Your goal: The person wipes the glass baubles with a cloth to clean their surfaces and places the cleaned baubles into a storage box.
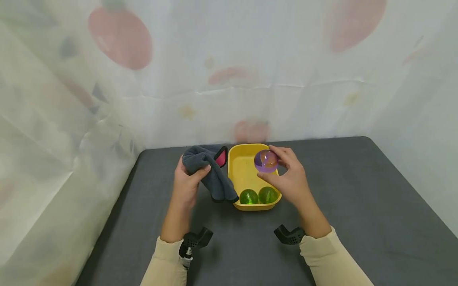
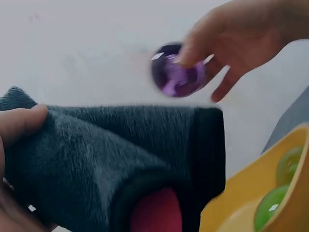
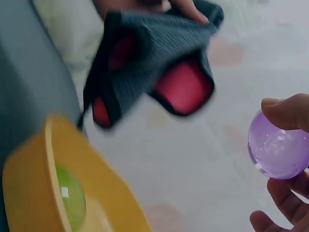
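Two hands working mid-frame: right hand [image 1: 291,178] pinching purple ball [image 1: 266,161]; left hand [image 1: 186,184] gripping grey cloth [image 1: 211,172], hanging lengthwise toward lower right.

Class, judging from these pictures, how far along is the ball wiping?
Done: hard to tell; two green balls lie in the yellow tray. In hand: the right hand holds the purple ball above the tray; the left hand grips the grey cloth. Left: cloth and purple ball are apart.
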